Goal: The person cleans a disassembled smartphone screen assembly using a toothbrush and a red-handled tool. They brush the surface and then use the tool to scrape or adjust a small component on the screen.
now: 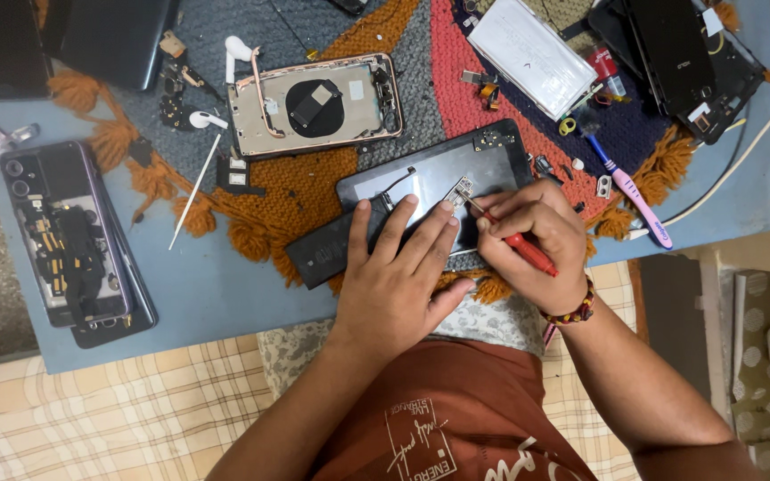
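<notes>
The left hand lies flat, fingers spread, on the open phone at the table's near edge, the right hand clamps a red screwdriver — tip on a small part, detail unclear.

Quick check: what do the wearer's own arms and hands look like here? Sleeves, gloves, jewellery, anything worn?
Both arms are bare from what shows, with no sleeves reaching the forearms and no gloves. The left hand has nothing worn on it: no ring, watch or band visible. The right hand has a beaded bracelet at the wrist, with dark red and yellowish beads. No rings visible there either.
</notes>
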